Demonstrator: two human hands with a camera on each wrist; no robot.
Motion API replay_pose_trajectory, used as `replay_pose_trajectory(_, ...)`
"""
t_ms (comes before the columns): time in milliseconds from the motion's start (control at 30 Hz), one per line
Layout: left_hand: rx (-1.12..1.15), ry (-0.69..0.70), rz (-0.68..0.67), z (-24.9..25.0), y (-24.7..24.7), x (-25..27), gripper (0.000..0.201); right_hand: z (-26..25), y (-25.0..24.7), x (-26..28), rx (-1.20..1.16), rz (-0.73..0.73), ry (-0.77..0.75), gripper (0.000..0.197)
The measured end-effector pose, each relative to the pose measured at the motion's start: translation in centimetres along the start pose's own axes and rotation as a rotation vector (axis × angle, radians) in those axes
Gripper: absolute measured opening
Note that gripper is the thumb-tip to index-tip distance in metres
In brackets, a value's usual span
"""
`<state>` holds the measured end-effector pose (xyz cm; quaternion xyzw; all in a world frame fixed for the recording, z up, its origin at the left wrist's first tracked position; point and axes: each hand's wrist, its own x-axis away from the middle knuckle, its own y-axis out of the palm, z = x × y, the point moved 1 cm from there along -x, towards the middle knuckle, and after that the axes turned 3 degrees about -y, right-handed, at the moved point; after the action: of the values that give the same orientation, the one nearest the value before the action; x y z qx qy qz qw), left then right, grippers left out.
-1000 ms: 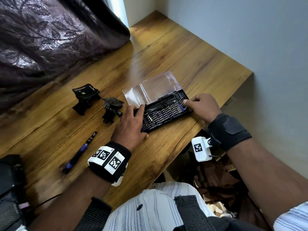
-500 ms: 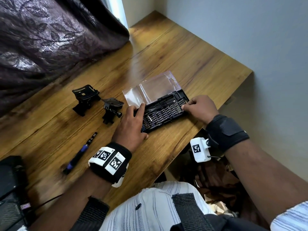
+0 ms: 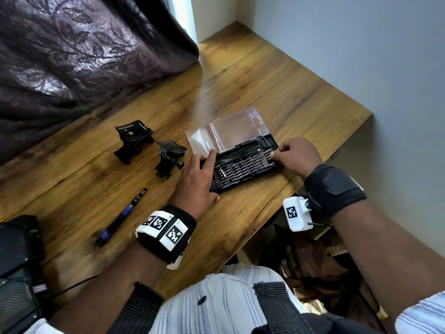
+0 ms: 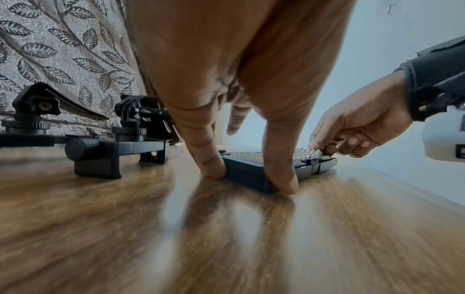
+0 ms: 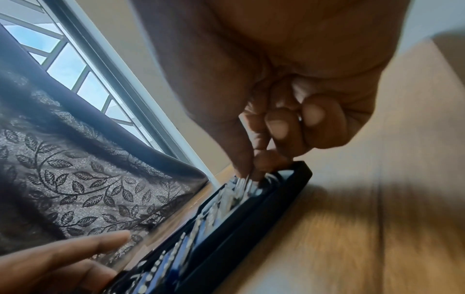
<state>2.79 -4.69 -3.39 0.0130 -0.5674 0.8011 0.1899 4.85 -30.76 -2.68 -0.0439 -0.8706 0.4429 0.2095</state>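
On the bench (image 3: 277, 75), near its right edge, the open bit case (image 3: 243, 171) is pressed down at its left end by the straight fingers of the left hand (image 3: 196, 179). The bit (image 5: 243, 184) pinched by the fingers of the right hand (image 3: 297, 156) should be pulled straight upward.

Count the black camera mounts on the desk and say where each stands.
2. The larger mount stands leftmost, nearer the curtain; the smaller mount stands between it and the left hand. None looks hidden.
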Motion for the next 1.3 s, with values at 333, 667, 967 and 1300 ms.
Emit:
replay_pose_trajectory(333, 0.072, 0.021, -0.020, 0.5, -0.3, 0.0, 0.122, -8.8, -3.1, -7.2, 0.438, -0.076, -0.458, 0.031)
replay_pose_trajectory(667, 0.070, -0.193, -0.068, 1.3, 0.1, 0.2, 0.090, -12.2, -0.1, -11.9, 0.753, -0.142, -0.481, 0.012)
replay_pose_trajectory(967, 0.043, -0.200, -0.035, 1.4, -0.3, -0.1, 0.042, -9.8, -2.7, -9.9, 0.705, -0.159, -0.462, 0.017)
replay_pose_trajectory(1300, 0.866, -0.404, -0.042, -0.8, 0.7, 0.8, 0.030, -6.8, -2.1, 5.8, 0.741, -0.072, -0.654, 0.029)
